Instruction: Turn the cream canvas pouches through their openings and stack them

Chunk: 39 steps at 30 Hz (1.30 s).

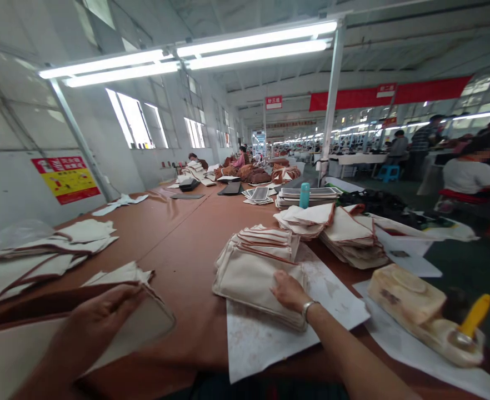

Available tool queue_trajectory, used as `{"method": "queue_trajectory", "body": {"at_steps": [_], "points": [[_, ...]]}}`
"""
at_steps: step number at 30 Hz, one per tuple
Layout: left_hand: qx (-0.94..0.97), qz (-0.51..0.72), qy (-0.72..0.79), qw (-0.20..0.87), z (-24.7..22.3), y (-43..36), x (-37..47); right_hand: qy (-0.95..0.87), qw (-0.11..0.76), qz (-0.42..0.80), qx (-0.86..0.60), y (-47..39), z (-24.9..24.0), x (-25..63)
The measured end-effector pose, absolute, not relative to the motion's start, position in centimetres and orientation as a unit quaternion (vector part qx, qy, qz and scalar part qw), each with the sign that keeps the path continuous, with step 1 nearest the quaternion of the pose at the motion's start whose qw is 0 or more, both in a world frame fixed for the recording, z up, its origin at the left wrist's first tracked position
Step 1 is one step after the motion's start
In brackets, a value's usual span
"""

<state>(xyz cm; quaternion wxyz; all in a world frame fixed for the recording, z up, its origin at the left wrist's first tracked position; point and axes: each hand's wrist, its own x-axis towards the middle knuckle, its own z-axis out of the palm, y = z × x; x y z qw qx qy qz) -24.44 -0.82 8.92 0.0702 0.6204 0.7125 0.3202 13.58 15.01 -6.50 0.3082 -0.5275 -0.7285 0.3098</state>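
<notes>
At the lower left, my left hand (99, 316) is closed on the upper edge of a cream fabric piece (132, 328) with a brown lining. Its fingers and thumb pinch the edge near the corner. My right hand (290, 291), with a metal band at the wrist, rests on a stack of cream fabric pieces (245, 278) with brown edges. Its fingers are curled together against the top piece; the fingertips are partly hidden. Under that stack lies a stained white sheet (265, 355).
More cream pieces (40, 255) lie at the left on the brown table (178, 222). Further stacks (349, 233) stand beyond my right hand, near a teal bottle (304, 195). At the right, a cut-open plastic container (407, 291) holds a yellow-handled tool (474, 316). People work farther back.
</notes>
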Motion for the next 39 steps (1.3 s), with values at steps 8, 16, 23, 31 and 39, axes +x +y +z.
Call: {"method": "queue_trajectory", "body": {"at_steps": [8,16,23,31,39], "points": [[0.666,0.216,0.468,0.539,9.6,-4.0,-10.5,-0.758,0.371,0.415,-0.339,4.6,1.6,11.9],[0.638,0.201,0.352,0.655,6.5,-4.4,-8.1,-0.600,0.360,0.683,-0.206,-3.9,1.4,12.9],[0.641,0.219,0.402,0.616,5.3,-4.5,-8.2,-0.704,0.340,0.543,-0.307,-4.3,0.5,13.7],[0.625,0.227,0.369,0.649,4.5,-3.5,-8.7,-0.754,0.319,0.452,-0.354,-4.3,2.3,13.4],[0.541,0.275,0.352,0.713,3.3,-3.8,-8.0,-0.716,0.327,0.484,-0.383,-4.6,1.0,13.2]]}}
